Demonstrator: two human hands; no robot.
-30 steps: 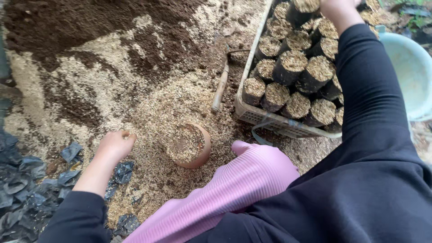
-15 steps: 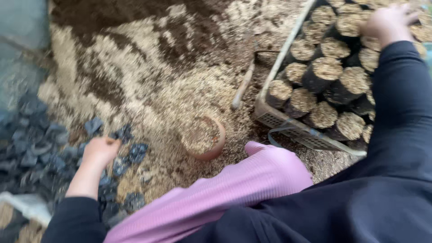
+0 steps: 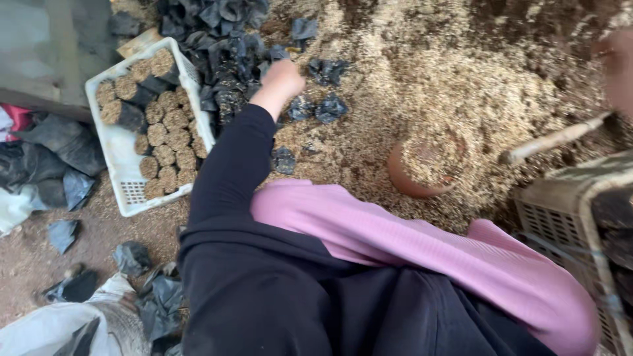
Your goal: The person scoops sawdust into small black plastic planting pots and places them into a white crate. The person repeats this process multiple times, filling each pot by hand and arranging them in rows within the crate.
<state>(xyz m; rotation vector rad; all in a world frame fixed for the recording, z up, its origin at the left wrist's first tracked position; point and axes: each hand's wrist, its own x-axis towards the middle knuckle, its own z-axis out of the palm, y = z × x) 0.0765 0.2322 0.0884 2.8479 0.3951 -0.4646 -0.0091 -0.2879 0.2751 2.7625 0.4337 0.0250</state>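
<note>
Left hand [image 3: 282, 78] stretched out from a black sleeve, fingers curled down into the heap of empty black plastic bags [image 3: 224, 59] at the far middle of the scene; touching them, but whether anything is pinched between the fingers cannot be told; right hand [image 3: 616, 69] only a blurred edge at the far right, its state unreadable; husk-and-soil mix [image 3: 461, 72] spread across the ground to the right of the bags; small brown pot [image 3: 425, 168] sunk in it, brimful of husk, near the pink-clad knee [image 3: 422, 244]; pale stick handle [image 3: 557, 138] lying just right of the pot; white crate [image 3: 125, 165] at left, part-filled with packed bags; second crate [image 3: 573, 211] at near right, blurred.
</note>
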